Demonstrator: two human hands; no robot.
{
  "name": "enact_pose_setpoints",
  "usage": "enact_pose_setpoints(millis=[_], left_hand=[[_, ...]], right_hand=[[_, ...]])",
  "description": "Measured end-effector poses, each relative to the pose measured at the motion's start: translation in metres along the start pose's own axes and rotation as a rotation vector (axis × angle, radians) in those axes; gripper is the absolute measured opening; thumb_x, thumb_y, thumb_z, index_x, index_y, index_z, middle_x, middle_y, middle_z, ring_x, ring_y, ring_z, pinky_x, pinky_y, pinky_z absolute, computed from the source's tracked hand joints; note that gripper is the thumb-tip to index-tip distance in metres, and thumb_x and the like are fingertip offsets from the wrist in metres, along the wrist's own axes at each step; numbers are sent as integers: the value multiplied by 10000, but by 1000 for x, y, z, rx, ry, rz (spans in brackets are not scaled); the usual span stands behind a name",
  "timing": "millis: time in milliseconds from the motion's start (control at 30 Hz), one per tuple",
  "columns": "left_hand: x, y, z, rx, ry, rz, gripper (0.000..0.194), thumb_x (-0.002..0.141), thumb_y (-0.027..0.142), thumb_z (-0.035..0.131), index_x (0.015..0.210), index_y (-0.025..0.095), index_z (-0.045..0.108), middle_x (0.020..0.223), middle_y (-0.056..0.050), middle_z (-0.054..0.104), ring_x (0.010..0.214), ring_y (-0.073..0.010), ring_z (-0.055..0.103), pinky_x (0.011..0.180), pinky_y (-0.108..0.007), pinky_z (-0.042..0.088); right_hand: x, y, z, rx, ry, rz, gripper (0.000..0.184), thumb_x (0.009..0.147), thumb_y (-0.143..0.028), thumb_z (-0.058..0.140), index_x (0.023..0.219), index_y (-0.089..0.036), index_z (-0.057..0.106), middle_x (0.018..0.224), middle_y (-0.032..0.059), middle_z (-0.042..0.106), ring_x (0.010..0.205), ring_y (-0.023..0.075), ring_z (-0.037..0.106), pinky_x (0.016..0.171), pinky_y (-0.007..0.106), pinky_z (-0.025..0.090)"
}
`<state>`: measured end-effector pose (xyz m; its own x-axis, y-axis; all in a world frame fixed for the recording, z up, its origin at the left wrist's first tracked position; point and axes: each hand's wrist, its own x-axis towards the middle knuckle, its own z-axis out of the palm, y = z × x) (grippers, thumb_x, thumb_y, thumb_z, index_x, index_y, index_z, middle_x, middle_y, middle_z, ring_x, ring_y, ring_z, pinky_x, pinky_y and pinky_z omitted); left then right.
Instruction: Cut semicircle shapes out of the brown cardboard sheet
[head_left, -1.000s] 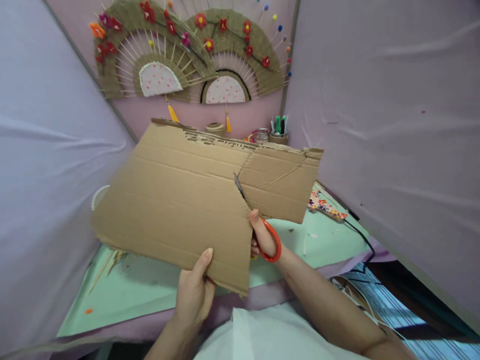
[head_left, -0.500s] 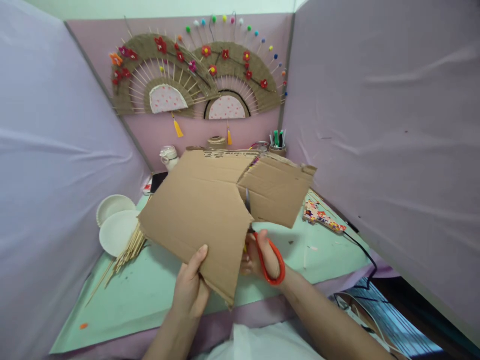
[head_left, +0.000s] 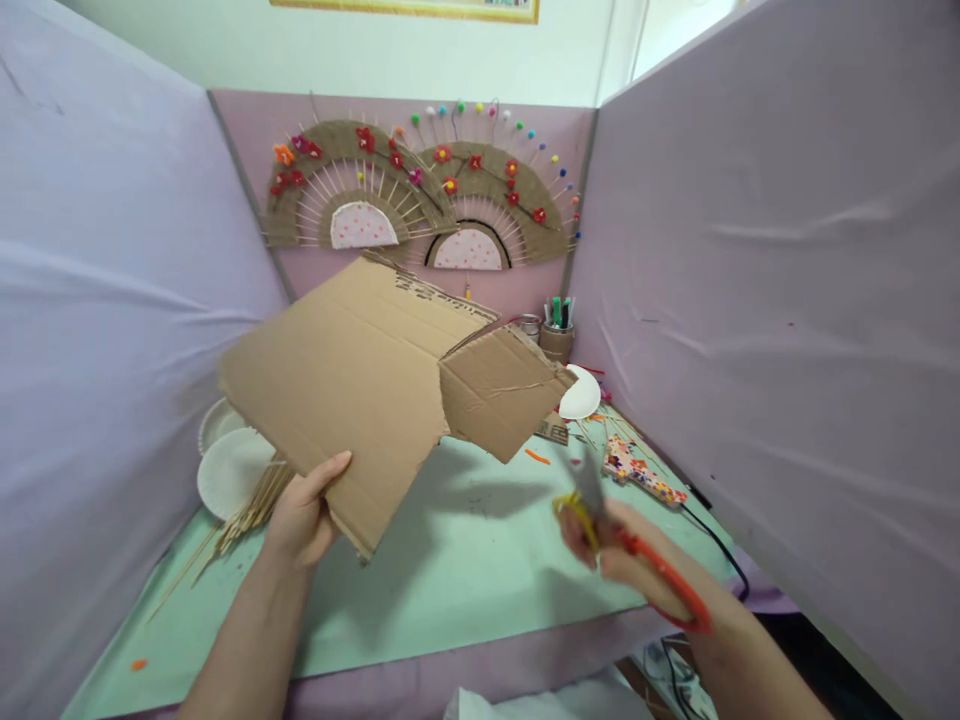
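Note:
A large brown cardboard sheet is raised above the table, tilted, with my left hand gripping its lower edge, thumb on top. At its right hangs a partly cut flap, bent along a crease and still joined to the sheet. My right hand is to the right, apart from the cardboard, holding scissors with red and yellow handles. The blades point up and are blurred by motion. Bundled bamboo sticks lie partly behind my left hand.
White paper plates sit at the left. A flower-patterned glue gun with a black cord lies at the right, near another white plate. A pen holder stands at the back. Two decorated fans hang on the pink panel.
The scissors have come out of the cut and moved right and down with my right hand. My left hand has shifted the cardboard left. The view has tilted up.

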<state>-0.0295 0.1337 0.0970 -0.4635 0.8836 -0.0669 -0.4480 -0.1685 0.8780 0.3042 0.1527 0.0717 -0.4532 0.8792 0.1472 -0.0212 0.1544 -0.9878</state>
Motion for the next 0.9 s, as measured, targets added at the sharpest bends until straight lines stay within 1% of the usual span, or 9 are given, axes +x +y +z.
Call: enact_pose_setpoints(millis=[67,133,200,267,367,467,633,800,900], left_hand=[[1,-1,-3,6,-11,-24,533,601,145,771,1118,154,642,919,-82,749,788,-229,717,704,-276,600],[0,-2,-4,10,-21,-67,522,614,138,752,1123,146,635,919,-93,747,791,-241,719,699,-292,602],[-2,-3,-5,9,-21,-131,519,627,140,733,1135,141,629,924,-105,745,817,-264,718,713,-319,602],[-4,-3,-6,2,1,-203,512,639,144,711,1144,139,628,914,-115,746,844,-290,715,725,-348,601],[-5,-2,-11,-37,65,-308,481,666,146,671,1145,132,627,830,-115,746,771,-297,722,643,-355,610],[-4,-4,-15,-103,73,-369,469,692,129,644,1160,121,608,675,-85,721,555,-249,696,460,-290,577],[-7,-10,-1,-323,-5,-439,488,730,94,560,1217,116,535,614,-67,698,463,-178,657,334,-171,487],[-5,-17,11,-452,-108,-501,518,674,72,600,1179,176,544,604,-36,679,400,-120,605,240,-79,330],[3,-19,5,-464,-146,-431,510,690,78,605,1183,203,560,660,-43,701,466,-126,642,283,-79,376]], right_hand=[[15,-9,-14,-7,278,-221,284,683,-396,705,748,-238,479,793,21,600,686,165,528,581,285,423],[35,-13,-25,-27,548,-343,352,657,-335,743,772,-250,422,986,33,639,868,183,595,695,301,476],[53,-14,-33,-33,609,-366,394,637,-306,765,795,-251,407,1128,52,630,1028,212,596,813,349,488],[66,-10,-36,-9,552,-333,398,639,-303,767,806,-248,409,1168,69,628,1086,236,585,866,384,483],[79,2,-32,112,480,-263,398,614,-292,776,776,-242,416,1034,41,663,996,226,615,824,362,500],[91,11,-22,322,415,-247,378,572,-287,775,751,-240,446,876,-4,653,858,196,639,773,343,514],[113,14,0,502,302,-216,340,585,-358,742,860,-246,576,976,31,684,913,240,654,754,384,537],[116,27,31,644,125,91,304,566,-382,764,795,-224,642,849,56,723,863,264,682,732,392,554],[109,37,47,704,50,230,368,554,-402,778,846,-205,672,804,67,729,804,271,693,685,399,560]])
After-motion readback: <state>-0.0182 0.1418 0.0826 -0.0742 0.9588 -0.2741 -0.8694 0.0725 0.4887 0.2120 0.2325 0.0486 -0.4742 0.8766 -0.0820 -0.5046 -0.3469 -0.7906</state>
